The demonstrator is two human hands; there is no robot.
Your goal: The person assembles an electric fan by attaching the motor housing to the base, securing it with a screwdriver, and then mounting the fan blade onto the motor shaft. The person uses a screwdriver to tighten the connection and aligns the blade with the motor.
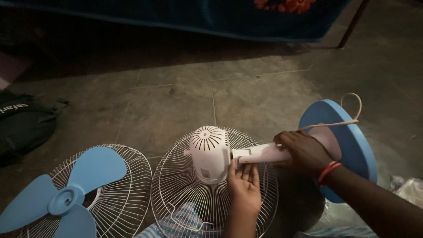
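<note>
- Down on the grey tiled stone floor [176, 88], I see a table fan taken apart; its white ribbed plastic motor housing [209, 153] lies on its side over a round white wire grille [185, 194], with the short motor shaft pointing left.
- My right hand [304, 152] is wrapped round the white plastic neck stem [264, 153] just beside the housing; the fingers are curled fully about it, a firm closed hold; a red-and-orange thread band sits on that wrist.
- My left hand [243, 185] comes up from below, palm flat and fingers straight, the fingertips touching the joint where the stem meets the housing; it grips nothing, it only presses or steadies.
- Beyond the right hand the stem runs into the round blue plastic base disc [357, 145], tipped up on edge; a thin pale power cord [350, 108] loops above it.
- Well apart to the left, the blue three-blade plastic propeller [66, 194] rests on a second round white wire grille [128, 176]; a black fabric bag [24, 123] lies at the far left, and a blue cloth edge [211, 17] hangs across the top.
- I judge the step in hand to be work at the neck joint, the housing being seated or aligned on the stem; blade and front grille are not yet on.
- The next move, as I read it, calls for the right hand to hold the stem steady while the left fingers work the joint; whether a catch or screw sits there I cannot tell.
</note>
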